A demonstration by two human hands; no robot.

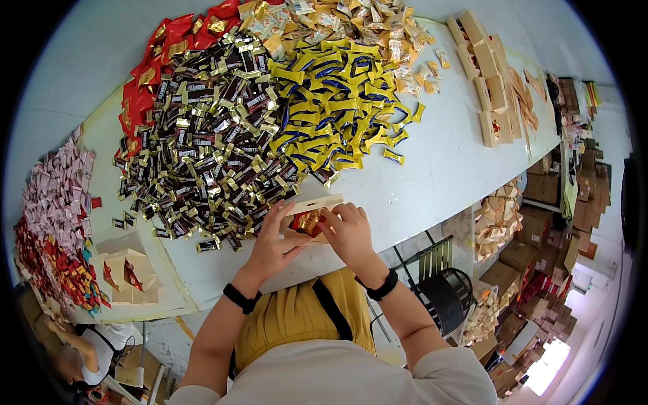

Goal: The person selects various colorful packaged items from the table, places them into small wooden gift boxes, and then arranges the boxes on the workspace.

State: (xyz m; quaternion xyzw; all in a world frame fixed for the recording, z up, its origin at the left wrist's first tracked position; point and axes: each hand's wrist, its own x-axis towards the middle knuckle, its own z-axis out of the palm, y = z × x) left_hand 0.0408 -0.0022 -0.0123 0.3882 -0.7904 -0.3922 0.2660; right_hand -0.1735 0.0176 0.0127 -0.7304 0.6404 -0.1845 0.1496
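Note:
A small cream card box (318, 203) with a slotted raised flap stands at the table's near edge, in front of me. Inside it lies a red packet (306, 223) with a gold picture on it. My left hand (272, 247) grips the box's left end between thumb and fingers. At the box's right end, my right hand (349, 232) has its thumb and forefinger on the packet's right edge. Just beyond the box, dark-brown-and-gold Hershey's chocolate bars (217, 147) lie in a large heap. Yellow-and-blue wrapped sweets (344, 106) form another heap beside them.
Red packets (136, 101) and white-and-orange wrapped sweets (324, 23) lie further back. Pink sachets (61, 187) and mixed sweets (76, 273) lie left, near a filled box (129, 276). More boxes (488, 91) stand right. A chair (440, 298) and a person (86, 349) are beside the table.

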